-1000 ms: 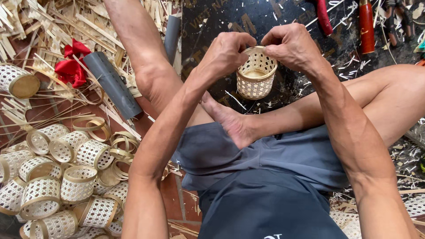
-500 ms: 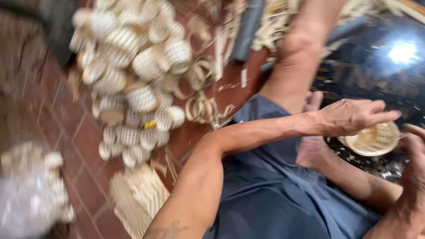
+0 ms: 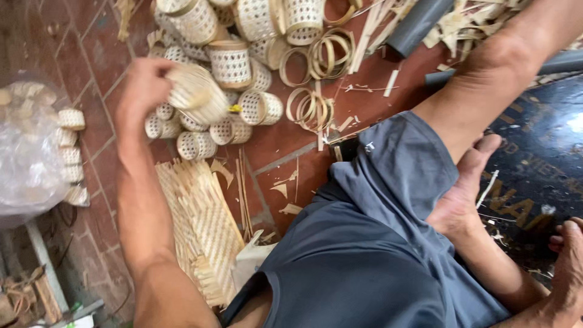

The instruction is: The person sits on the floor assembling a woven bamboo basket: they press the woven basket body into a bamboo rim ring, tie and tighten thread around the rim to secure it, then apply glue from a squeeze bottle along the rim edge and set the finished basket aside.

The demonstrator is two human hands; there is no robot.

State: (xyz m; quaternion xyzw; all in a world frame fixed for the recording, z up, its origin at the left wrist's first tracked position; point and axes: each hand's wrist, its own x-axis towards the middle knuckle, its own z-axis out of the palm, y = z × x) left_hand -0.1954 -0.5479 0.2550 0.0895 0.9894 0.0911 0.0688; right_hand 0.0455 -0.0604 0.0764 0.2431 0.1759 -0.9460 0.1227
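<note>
Left hand [image 3: 141, 91] closed around small woven basket [image 3: 197, 94], held just above heap of finished baskets [image 3: 231, 61] on brick floor [image 3: 91, 42]. Judged light, springy, easily crushed; best gripped at stiffer rim. Right hand [image 3: 568, 267] at frame edge, grip cannot be told; clear plastic bag [image 3: 27, 152] holding more woven pieces.

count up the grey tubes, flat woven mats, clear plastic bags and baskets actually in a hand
grey tubes: 2
flat woven mat: 1
clear plastic bag: 1
woven basket held in the left hand: 1
total: 5
</note>
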